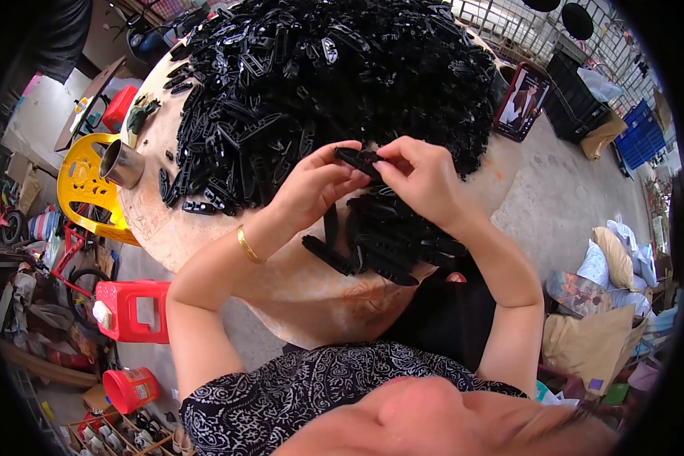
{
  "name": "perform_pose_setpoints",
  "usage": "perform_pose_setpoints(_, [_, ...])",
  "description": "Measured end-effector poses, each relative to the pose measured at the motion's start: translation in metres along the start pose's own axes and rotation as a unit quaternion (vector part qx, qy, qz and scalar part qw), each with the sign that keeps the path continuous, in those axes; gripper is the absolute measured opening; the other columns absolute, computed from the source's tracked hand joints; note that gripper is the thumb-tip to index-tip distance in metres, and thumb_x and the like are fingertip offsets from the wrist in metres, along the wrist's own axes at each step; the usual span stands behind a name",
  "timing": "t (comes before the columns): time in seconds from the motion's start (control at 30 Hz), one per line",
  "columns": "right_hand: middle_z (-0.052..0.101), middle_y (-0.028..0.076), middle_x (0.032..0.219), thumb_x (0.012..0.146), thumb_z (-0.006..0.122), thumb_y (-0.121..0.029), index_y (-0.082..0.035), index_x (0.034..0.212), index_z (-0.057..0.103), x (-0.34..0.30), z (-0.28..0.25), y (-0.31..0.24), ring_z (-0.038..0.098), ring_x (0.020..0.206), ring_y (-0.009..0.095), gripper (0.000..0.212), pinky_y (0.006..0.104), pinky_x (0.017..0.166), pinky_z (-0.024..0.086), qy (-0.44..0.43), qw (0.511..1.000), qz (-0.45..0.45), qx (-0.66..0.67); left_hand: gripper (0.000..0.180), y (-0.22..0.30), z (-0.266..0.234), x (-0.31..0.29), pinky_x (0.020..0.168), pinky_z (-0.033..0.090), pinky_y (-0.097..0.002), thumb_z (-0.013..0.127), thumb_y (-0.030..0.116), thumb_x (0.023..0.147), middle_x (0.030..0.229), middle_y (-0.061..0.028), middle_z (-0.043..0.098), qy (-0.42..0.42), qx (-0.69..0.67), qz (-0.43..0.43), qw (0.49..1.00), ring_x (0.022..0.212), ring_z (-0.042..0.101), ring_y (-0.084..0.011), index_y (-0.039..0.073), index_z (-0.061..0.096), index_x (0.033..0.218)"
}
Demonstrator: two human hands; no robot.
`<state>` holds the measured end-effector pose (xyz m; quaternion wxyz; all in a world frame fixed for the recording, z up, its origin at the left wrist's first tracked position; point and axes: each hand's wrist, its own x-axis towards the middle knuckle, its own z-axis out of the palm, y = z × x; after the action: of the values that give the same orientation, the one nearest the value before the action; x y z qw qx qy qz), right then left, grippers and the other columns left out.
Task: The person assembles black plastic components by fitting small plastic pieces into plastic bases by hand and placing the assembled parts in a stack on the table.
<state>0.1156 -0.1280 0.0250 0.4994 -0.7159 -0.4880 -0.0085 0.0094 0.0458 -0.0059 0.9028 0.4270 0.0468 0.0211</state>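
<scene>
Just above the near side of a round table (148, 216), both my hands meet at a small, long black plastic piece (353, 158). My left hand (311, 186) grips one end between thumb and fingers, with a gold bangle on that wrist. At the other end, the fingertips of my right hand (427, 182) pinch the piece; any smaller part between them is too small to make out. A large heap of similar black plastic pieces (258, 91) rises beyond my hands. Closer to me, below my hands, several black pieces (384, 247) lie in a smaller pile.
A metal cup (121, 165) stands at the table's left edge beside a yellow chair (80, 178). A phone (523, 102) leans upright at the right. Red stools (133, 311) and a red bucket (131, 389) are on the left floor; sacks (589, 346) lie right.
</scene>
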Motion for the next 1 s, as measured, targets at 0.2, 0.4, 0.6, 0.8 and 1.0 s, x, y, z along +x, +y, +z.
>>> perform_pose_setpoints(0.2, [0.065,0.010,0.075,0.077,0.068,-0.007,-0.001,0.082,0.063,-0.007,-0.001,-0.007,0.064,0.062,0.022,0.009,0.0298,0.055,0.050,0.013,0.999,-0.022,-0.019,0.037,-0.003,0.012,-0.004,0.094,0.050,-0.0328,0.061,-0.003,0.085,0.107,-0.0089,0.061,0.039,0.040,0.009,0.998,0.099,0.061,-0.0177,0.003,0.049,0.119])
perform_pose_setpoints(0.4, [0.065,0.010,0.076,0.076,0.069,-0.007,0.000,0.084,0.064,-0.007,-0.007,-0.008,0.064,0.062,0.021,0.011,0.0290,0.055,0.050,0.001,0.997,-0.027,-0.071,0.032,-0.007,0.004,-0.004,0.092,0.049,-0.0301,0.060,-0.004,0.085,0.106,-0.0075,0.060,-0.013,0.015,0.013,1.000,0.099,0.060,-0.0163,0.004,0.050,0.113])
perform_pose_setpoints(0.6, [0.063,0.009,0.074,0.075,0.067,-0.008,-0.003,0.080,0.064,-0.006,-0.002,-0.012,0.063,0.066,0.027,0.008,0.0352,0.057,0.051,0.015,0.983,-0.105,-0.149,0.031,-0.009,0.005,-0.005,0.095,0.048,-0.0320,0.058,-0.004,0.086,0.105,-0.0072,0.061,-0.023,0.025,0.020,0.999,0.099,0.061,-0.0152,0.004,0.051,0.114])
perform_pose_setpoints(0.8, [0.063,0.010,0.074,0.075,0.065,-0.008,-0.002,0.078,0.062,-0.008,0.000,-0.013,0.063,0.069,0.028,0.007,0.0367,0.060,0.052,0.005,0.972,-0.133,-0.196,0.031,-0.010,0.009,-0.006,0.090,0.051,-0.0304,0.060,-0.004,0.085,0.109,-0.0086,0.060,0.000,0.058,0.021,0.998,0.098,0.060,-0.0154,0.003,0.050,0.113])
perform_pose_setpoints(1.0, [0.060,0.009,0.073,0.074,0.064,-0.008,-0.003,0.077,0.060,-0.011,0.003,-0.011,0.061,0.068,0.027,0.007,0.0358,0.059,0.051,-0.009,0.961,-0.157,-0.227,0.033,-0.012,0.015,-0.011,0.088,0.051,-0.0275,0.063,0.000,0.086,0.110,-0.0100,0.060,0.041,0.127,0.027,0.991,0.096,0.060,-0.0138,0.003,0.049,0.115])
